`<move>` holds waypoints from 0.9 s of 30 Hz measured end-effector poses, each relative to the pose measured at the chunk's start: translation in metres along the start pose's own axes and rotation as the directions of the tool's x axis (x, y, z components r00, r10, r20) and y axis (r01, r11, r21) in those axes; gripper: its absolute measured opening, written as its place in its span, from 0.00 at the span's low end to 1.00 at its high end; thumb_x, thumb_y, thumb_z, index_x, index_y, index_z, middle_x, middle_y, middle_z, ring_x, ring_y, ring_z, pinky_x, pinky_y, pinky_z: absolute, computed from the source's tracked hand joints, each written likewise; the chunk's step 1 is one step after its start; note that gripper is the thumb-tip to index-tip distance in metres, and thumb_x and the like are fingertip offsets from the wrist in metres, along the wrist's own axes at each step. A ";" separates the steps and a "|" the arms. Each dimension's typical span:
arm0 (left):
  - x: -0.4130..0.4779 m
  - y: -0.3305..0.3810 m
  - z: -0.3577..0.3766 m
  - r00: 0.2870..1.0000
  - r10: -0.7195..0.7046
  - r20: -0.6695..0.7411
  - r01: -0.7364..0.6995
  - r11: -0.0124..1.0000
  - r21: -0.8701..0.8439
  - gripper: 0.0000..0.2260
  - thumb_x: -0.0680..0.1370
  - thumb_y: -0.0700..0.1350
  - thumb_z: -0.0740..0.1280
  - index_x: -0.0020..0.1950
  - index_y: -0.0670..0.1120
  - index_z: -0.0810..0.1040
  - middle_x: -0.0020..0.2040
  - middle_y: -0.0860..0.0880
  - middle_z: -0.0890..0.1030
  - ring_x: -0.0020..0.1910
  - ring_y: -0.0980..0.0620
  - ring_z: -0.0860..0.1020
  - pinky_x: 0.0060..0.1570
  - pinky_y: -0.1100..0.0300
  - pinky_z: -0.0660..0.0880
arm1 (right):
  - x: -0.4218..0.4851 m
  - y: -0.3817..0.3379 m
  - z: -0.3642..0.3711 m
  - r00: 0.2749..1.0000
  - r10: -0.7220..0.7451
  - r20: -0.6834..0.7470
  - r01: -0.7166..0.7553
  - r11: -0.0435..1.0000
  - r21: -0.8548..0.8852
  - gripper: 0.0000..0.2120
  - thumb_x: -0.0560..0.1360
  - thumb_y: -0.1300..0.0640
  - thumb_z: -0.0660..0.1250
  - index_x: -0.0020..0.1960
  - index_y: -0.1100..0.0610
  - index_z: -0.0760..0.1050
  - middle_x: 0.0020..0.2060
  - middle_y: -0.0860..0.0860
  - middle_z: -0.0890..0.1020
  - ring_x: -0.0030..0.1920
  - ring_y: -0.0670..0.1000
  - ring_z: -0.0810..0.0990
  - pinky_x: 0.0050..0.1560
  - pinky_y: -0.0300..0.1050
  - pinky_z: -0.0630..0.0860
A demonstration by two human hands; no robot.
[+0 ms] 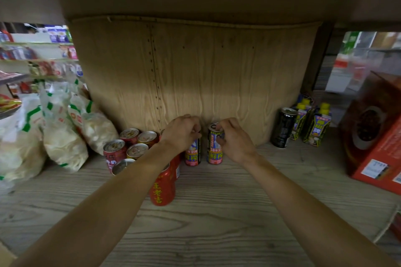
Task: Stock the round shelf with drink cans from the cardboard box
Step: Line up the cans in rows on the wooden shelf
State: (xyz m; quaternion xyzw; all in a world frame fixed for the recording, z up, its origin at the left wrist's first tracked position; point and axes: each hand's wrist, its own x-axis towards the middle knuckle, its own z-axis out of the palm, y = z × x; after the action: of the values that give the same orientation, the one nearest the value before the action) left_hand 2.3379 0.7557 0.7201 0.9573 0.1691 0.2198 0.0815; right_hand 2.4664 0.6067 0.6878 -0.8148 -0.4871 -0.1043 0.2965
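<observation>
Two slim drink cans with yellow and pink labels stand side by side on the grey wood-grain shelf [217,212], against the curved wooden back panel [195,71]. My left hand [181,133] grips the top of the left can [192,155]. My right hand [235,138] grips the right can [214,154] from its right side, thumb on the label. Several red cans [115,151] stand just left of my left wrist, and one red can [162,188] stands nearer to me under my left forearm. The cardboard box is not in view.
White snack bags [60,134] lie at the shelf's left. A black can [283,128] and yellow-capped drink cartons [318,128] stand at the right, beside a red carton [377,136]. The shelf above hangs low overhead. Store shelves show blurred behind.
</observation>
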 end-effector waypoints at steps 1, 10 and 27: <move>0.000 -0.002 -0.001 1.000 -0.001 0.016 0.001 1.000 -0.013 0.09 0.76 0.43 0.73 0.54 0.48 0.79 0.48 0.53 0.72 0.51 0.49 0.77 0.45 0.60 0.67 | 0.000 0.000 0.000 1.000 0.000 -0.001 0.000 1.000 0.003 0.18 0.75 0.62 0.71 0.63 0.56 0.73 0.61 0.52 0.72 0.59 0.54 0.78 0.58 0.48 0.76; -0.007 -0.005 -0.004 1.000 -0.002 0.025 -0.001 0.995 0.102 0.11 0.75 0.44 0.71 0.55 0.51 0.74 0.54 0.49 0.74 0.53 0.44 0.78 0.48 0.52 0.73 | -0.005 0.002 0.015 0.995 0.094 0.007 -0.094 0.981 0.172 0.23 0.73 0.64 0.70 0.64 0.51 0.68 0.59 0.50 0.79 0.52 0.53 0.81 0.49 0.43 0.74; -0.007 -0.008 0.008 1.000 -0.024 0.013 0.023 0.996 0.082 0.13 0.76 0.43 0.70 0.56 0.50 0.69 0.55 0.49 0.70 0.51 0.37 0.79 0.52 0.42 0.77 | -0.003 0.014 0.019 0.997 0.074 0.010 -0.074 0.977 0.198 0.23 0.74 0.63 0.71 0.63 0.49 0.68 0.59 0.46 0.79 0.54 0.50 0.80 0.52 0.42 0.73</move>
State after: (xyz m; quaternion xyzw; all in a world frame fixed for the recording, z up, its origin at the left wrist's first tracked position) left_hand 2.3328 0.7601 0.7082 0.9593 0.1885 0.2052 0.0458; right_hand 2.4743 0.6109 0.6657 -0.7990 -0.4649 -0.0429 0.3791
